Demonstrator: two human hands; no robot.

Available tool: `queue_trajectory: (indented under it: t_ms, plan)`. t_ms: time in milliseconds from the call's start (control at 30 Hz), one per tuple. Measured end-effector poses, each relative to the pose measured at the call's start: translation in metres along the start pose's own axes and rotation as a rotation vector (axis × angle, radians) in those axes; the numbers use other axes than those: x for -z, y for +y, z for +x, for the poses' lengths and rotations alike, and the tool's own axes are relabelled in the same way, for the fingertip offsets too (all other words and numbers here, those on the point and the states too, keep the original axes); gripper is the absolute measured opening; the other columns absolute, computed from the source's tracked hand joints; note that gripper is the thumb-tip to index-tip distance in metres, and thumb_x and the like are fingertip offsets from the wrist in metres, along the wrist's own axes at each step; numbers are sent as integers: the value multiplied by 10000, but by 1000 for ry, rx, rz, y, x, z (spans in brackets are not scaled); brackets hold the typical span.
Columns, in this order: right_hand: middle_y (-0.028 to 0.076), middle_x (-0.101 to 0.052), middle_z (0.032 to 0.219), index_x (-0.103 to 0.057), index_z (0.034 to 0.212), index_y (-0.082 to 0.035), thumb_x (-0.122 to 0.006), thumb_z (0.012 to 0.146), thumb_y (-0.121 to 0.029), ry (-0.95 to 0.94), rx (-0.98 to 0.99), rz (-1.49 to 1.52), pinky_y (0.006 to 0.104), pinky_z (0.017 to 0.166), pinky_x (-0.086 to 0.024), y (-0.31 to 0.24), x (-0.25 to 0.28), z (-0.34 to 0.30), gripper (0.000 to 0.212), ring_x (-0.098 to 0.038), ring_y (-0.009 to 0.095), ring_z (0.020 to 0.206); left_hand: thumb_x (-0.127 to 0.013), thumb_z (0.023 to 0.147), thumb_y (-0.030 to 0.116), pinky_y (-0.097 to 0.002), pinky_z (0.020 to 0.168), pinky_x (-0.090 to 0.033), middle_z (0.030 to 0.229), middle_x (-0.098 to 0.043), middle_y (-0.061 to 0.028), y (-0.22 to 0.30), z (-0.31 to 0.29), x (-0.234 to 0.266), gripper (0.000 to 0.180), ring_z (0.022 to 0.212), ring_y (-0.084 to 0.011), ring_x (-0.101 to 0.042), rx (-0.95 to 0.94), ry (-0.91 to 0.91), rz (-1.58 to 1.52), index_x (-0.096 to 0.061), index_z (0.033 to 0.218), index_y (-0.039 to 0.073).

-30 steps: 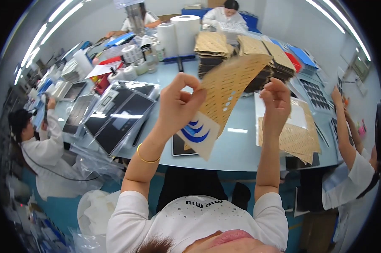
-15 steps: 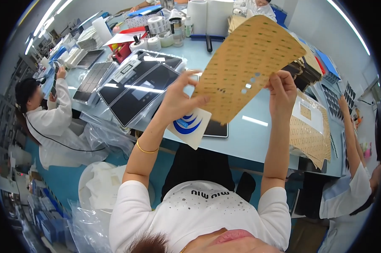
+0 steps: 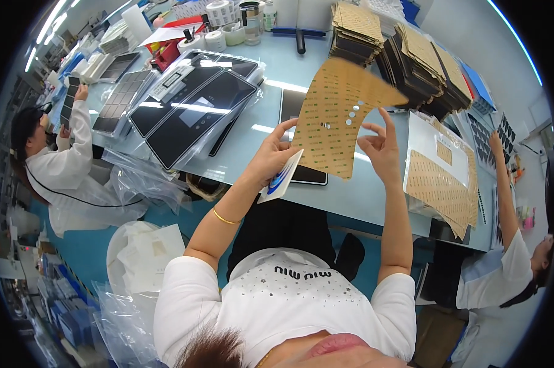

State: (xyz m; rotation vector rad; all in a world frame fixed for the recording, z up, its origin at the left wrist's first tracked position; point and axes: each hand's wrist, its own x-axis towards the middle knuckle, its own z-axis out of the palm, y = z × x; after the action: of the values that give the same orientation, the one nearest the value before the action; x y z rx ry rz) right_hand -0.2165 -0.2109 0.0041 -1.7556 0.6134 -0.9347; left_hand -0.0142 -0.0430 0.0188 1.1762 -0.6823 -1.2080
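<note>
My left hand (image 3: 272, 158) is closed on the left edge of a curved tan sheet (image 3: 331, 116), printed in rows of small green marks and pierced by several holes. In the same hand is a white card (image 3: 282, 178) with blue curved stripes, seen nearly edge-on. My right hand (image 3: 381, 146) is by the sheet's right side with its fingers apart; whether a fingertip touches the sheet I cannot tell. Below the sheet a dark panel (image 3: 310, 174) lies on the pale table (image 3: 252, 162), partly hidden.
Wrapped black panels (image 3: 203, 119) lie to the left. Tan sheet stacks (image 3: 415, 58) stand at the back right, with a bagged tan stack (image 3: 439, 184) nearer. A blue-black squeegee (image 3: 299, 40) lies at the back. People work at the left (image 3: 62, 165) and right (image 3: 498, 264).
My right hand has let go of the sheet's right side and its fingers have spread. The sheet has come lower, its far corner bending to the right. The white card has turned edge-on.
</note>
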Motion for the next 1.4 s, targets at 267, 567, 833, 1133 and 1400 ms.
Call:
queue_trajectory:
  t_ms: [267,567,833,1133,1400]
  plan:
    - [83,-608,983,-315,1411,-177,-578,844,54,196,49,77,228,561,-522,18,-5,-4,666,-631,117,716,-680,781,160,-296,657,-507,1043,-636,-179,-49,29,33,700,709,-225,-636,-284,134,653,-367,1403,88]
    - [89,-622,892,-258,1411,-127,-647,825,44,466,237,123,242,542,-484,18,37,28,723,-587,111,664,-697,703,502,-394,733,-537,1392,-374,-279,-39,26,31,830,820,-385,-661,-177,-94,1554,-385,1404,188]
    - [44,-582,820,-266,1420,-148,-568,815,116,157,-48,223,227,605,-486,47,-21,10,726,-563,85,666,-736,743,185,-352,741,-513,1188,-552,-143,-54,-23,68,333,831,-298,-627,-507,-234,1065,-670,1045,58]
    - [34,-579,788,-284,1414,-144,-575,822,108,-16,-170,148,229,610,-486,53,-51,-2,706,-564,77,661,-747,665,30,-343,731,-495,979,-646,-78,-93,-68,38,168,914,-262,-583,-673,212,1048,-608,759,33]
    - [43,-596,797,-285,1415,-160,-581,820,104,1,-192,98,222,629,-484,57,-52,-9,715,-577,72,666,-738,661,31,-346,827,-494,1092,-617,-106,-98,-69,41,186,1000,-286,-553,-691,195,1094,-578,754,13]
